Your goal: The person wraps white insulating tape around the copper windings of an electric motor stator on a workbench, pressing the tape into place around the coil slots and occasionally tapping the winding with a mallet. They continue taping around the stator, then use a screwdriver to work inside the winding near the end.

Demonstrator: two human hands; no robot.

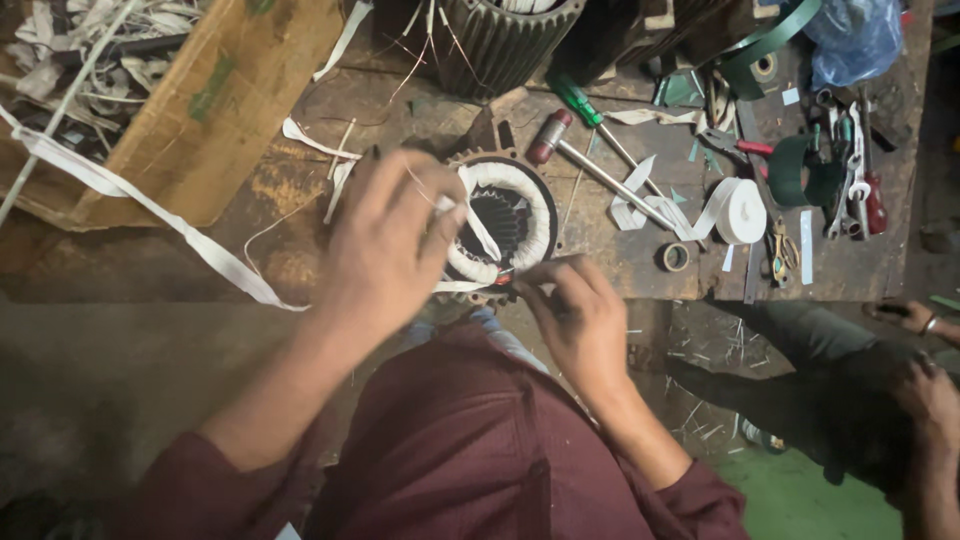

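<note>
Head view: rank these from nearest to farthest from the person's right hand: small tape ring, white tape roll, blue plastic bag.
From the right hand:
1. Small tape ring, just to its right on the bench.
2. White tape roll, farther right and up.
3. Blue plastic bag, far top right corner.

white tape [500, 182] on black stator [500, 215]; green screwdriver [578, 100]; maroon sleeves [190, 480].
</note>
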